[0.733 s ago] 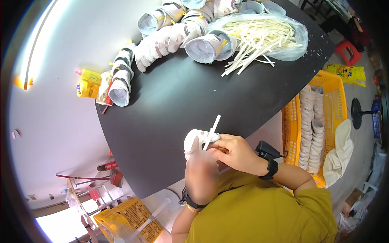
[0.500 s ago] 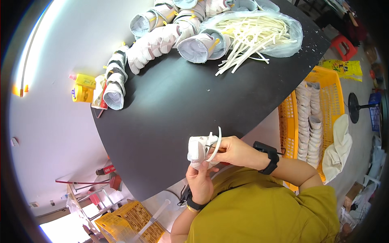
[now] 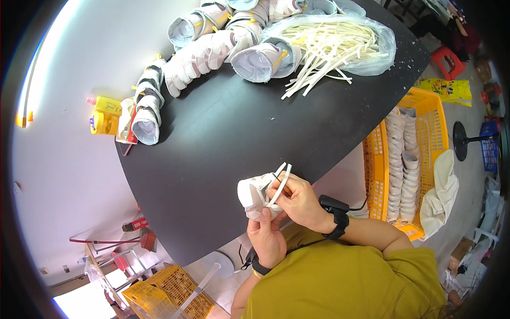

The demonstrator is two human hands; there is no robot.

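A small white and pale-grey shoe upper [image 3: 248, 195] is held just past the table's near edge, its rounded toe to the left. My left hand [image 3: 267, 242] grips it from below, thumb against its side. Over the shoe's opening, my right hand [image 3: 304, 204] is closed in a pinch around a slim tool [image 3: 280, 182] with a dark shaft; its tip is too small to make out. A flat white lace [image 3: 281, 183] runs through the shoe, and its two ends stick up beside the right fingertips. Whether those fingers also grip the lace cannot be told.
On the dark table [image 3: 212, 159], a clear plastic bag [image 3: 390, 50] spills cream laces [image 3: 324, 53]. Nested shoe uppers [image 3: 199, 56] line the far side, another stack [image 3: 146, 122] the left, near yellow bottles [image 3: 104, 123]. A yellow crate [image 3: 377, 170] of stacked uppers stands right.
The shoe has tilted and shifted slightly left. My right hand has turned over the opening, and two lace ends now stand up where one curved loop showed before.
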